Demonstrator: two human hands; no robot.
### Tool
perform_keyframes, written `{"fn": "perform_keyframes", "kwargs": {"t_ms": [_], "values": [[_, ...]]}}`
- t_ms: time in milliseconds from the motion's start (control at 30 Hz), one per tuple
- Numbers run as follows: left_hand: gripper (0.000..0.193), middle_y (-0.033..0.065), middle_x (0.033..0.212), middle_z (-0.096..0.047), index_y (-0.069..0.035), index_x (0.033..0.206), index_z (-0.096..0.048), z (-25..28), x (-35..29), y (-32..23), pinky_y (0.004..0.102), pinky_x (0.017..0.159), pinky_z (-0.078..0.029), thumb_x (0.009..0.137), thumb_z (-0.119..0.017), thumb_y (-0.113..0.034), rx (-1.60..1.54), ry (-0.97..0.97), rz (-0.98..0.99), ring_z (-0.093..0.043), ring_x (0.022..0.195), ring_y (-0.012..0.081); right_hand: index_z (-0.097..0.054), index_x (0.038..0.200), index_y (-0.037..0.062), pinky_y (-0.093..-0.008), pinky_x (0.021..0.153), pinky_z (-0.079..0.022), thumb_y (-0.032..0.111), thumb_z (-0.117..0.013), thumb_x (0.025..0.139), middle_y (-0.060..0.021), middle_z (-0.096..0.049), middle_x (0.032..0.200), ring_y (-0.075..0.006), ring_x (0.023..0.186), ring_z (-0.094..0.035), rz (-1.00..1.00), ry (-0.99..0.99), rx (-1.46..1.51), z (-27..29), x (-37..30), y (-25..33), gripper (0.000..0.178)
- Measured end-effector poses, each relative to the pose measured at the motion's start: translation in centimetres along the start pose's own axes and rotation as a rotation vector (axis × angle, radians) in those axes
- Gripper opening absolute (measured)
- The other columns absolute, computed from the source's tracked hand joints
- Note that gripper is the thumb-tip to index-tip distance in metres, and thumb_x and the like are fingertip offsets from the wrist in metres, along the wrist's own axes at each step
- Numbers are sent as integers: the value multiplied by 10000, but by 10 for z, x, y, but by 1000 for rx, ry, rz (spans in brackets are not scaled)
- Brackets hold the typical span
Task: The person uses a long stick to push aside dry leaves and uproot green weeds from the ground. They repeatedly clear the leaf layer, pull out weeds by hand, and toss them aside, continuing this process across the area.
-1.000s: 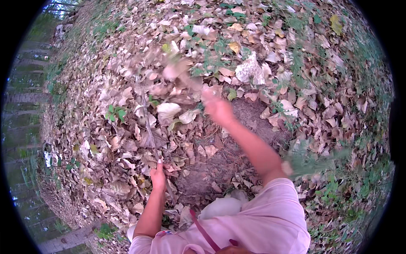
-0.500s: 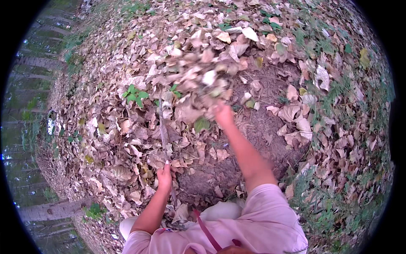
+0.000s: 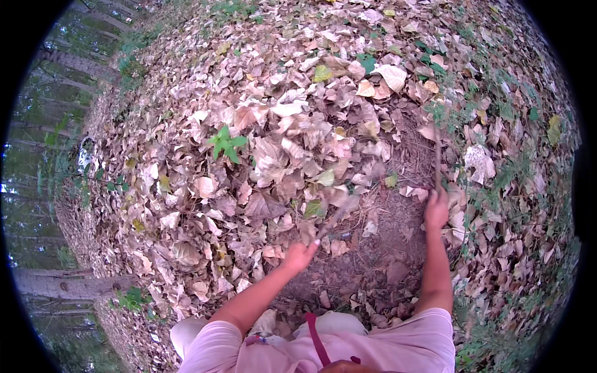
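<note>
At lower centre, the left hand (image 3: 300, 256) is clamping a blurred greyish-brown stick (image 3: 336, 219) slanting up-right, while the right hand (image 3: 436, 210), right of centre, is gripping a thin brown stick (image 3: 438, 155) pointing up-frame, with dry tan leaves (image 3: 267, 155) lying upper left, nearer the left.

I see this camera perched on the person's head, looking steeply down over the shirt (image 3: 404, 345). Nearest is the chest; the left hand (image 3: 300, 256) and right hand (image 3: 436, 212) come farther off, at the soil patch's (image 3: 388, 233) edges; trees (image 3: 68, 286) line its left rim.
</note>
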State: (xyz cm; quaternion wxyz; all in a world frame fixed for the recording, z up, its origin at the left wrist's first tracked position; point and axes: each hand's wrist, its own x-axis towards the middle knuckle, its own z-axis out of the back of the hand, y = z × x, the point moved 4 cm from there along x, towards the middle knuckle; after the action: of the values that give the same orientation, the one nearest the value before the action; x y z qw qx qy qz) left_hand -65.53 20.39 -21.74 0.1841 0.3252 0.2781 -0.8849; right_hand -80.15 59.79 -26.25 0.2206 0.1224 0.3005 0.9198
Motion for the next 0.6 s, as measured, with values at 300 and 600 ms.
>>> {"fn": "perform_keyframes", "kwargs": {"t_ms": [300,600], "values": [[527,177,872,-625,-46,957,-597,48,41,-20,436,684,-487,866,-354,-504,445,-12,91,-609,808,333,-553,945,31,-474,713,-426,374,-445,872,-247,-586,863,-419,824,-554,-143,243,-135,-1,11,-99,367],[561,262,839,-596,62,860,-586,195,-11,85,463,697,-458,863,-415,-472,315,-602,436,-575,812,414,-544,862,-16,-478,681,-404,369,-445,877,-269,-563,782,-446,767,-526,-100,222,-30,-4,14,-111,397]]}}
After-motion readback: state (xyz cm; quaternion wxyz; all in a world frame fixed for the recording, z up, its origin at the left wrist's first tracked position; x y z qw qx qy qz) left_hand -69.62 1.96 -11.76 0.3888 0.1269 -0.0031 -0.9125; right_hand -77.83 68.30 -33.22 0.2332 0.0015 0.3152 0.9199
